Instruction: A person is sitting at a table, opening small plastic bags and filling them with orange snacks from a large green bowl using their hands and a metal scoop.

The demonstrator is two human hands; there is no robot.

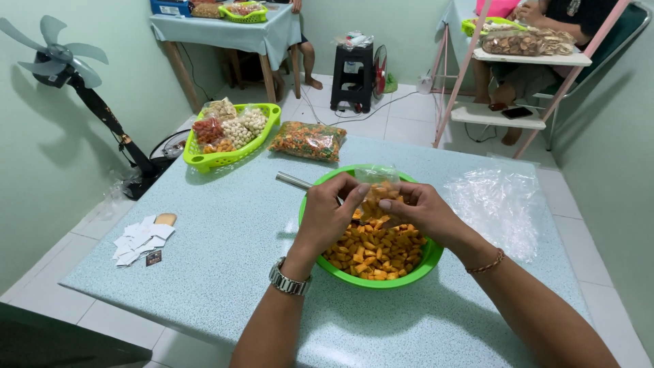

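Bag, part-filled, pinched by both hands over bowl at centre; most snacks remained unpacked.

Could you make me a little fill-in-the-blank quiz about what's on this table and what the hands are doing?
1. Both hands hold a small clear bag over a round ____ bowl of orange snack pieces.
2. The left hand has a metal ____ on its wrist.
3. The green basket holds several packed ____ of snacks.
4. The small white paper slips lie to the ____ of the bowl.

Missing words: green; watch; bags; left
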